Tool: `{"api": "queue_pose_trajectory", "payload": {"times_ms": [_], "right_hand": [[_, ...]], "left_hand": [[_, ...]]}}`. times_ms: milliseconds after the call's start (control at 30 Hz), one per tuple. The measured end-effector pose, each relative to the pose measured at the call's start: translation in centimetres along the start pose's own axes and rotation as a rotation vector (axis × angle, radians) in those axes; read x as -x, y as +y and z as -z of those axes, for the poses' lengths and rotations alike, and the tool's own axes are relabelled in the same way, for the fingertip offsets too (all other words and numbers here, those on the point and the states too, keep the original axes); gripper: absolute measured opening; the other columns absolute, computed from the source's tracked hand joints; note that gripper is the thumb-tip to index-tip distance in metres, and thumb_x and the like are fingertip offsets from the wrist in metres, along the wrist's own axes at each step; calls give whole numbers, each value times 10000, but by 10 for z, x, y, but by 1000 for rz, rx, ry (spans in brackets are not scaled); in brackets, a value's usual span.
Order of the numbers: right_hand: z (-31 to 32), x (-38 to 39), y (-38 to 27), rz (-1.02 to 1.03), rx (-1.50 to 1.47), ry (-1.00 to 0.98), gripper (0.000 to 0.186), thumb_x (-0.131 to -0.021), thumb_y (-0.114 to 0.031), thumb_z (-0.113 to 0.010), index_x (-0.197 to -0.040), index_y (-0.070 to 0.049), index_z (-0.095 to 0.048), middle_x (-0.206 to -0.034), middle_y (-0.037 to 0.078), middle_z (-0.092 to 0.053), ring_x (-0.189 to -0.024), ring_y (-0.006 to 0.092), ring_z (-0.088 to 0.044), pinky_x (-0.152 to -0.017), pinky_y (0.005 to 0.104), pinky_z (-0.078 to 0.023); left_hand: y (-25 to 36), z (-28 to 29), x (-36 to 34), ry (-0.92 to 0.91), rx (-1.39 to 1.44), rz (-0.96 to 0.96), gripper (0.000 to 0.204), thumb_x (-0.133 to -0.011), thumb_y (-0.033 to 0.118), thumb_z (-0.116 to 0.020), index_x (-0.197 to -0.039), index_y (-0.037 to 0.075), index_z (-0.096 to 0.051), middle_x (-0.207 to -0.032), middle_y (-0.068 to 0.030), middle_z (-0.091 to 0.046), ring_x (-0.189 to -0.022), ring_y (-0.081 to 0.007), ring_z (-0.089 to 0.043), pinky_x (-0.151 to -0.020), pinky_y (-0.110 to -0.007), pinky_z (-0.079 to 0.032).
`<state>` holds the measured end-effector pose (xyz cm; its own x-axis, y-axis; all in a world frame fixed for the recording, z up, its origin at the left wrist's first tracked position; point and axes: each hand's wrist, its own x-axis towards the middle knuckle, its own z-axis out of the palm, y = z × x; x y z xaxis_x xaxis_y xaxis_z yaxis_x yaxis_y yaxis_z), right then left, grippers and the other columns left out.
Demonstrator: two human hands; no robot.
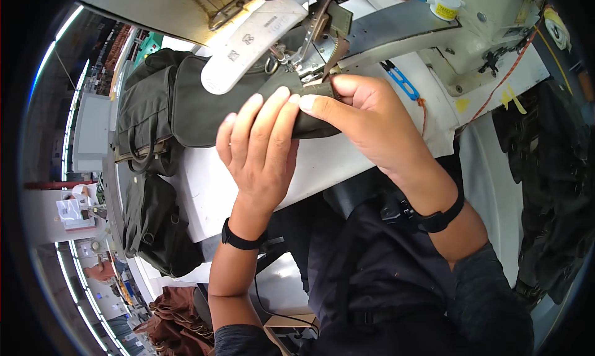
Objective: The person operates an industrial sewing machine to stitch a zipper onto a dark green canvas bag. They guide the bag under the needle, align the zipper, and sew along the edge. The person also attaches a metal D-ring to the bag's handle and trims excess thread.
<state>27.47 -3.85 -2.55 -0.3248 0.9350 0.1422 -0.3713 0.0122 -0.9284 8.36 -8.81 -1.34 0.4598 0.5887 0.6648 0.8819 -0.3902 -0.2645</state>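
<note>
A dark olive-green bag (207, 108) lies across the white table, with one end up against the needle area of a sewing machine (313, 61). On that end rests my left hand (260, 142), fingers laid side by side over the fabric and the thumb tucked out of sight at the near edge. Beside it my right hand (365, 117) pinches the bag's edge between thumb and curled fingers, right next to the presser foot. The thumb of that hand meets the left fingertips. The machine head and my fingers hide the exact stitching spot.
Blue-handled thread snips (401, 80) lie right of the machine's arm. A white plate (248, 46) juts over the bag. Another dark bag (155, 226) sits at the table's left. Dark pieces (551, 188) hang at right; brown material (180, 319) is piled lower left.
</note>
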Motion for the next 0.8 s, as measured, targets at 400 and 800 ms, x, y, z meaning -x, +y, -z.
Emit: {"api": "queue_pose_trajectory", "payload": {"times_ms": [400,800], "right_hand": [[-4,-2,-14,-52,-114,82,217,-1052,-166,-653,-924,-3,-717,-796,-83,-604,-736,3,-482,-634,228,-422],[-2,-17,-12,37,204,177,262,-1027,-164,-681,-829,6,-702,-647,-63,-556,-619,21,-440,-539,261,-368]], "left_hand": [[-4,-2,-16,32,232,61,545,-752,67,-808,-1291,122,-742,-1285,-17,-754,-1117,-213,-676,-986,-363,-449],[-19,-1,-24,-39,284,70,644,-683,67,-808,-1318,143,-726,-1316,-32,-739,-1153,-225,-661,-997,-389,-431]]}}
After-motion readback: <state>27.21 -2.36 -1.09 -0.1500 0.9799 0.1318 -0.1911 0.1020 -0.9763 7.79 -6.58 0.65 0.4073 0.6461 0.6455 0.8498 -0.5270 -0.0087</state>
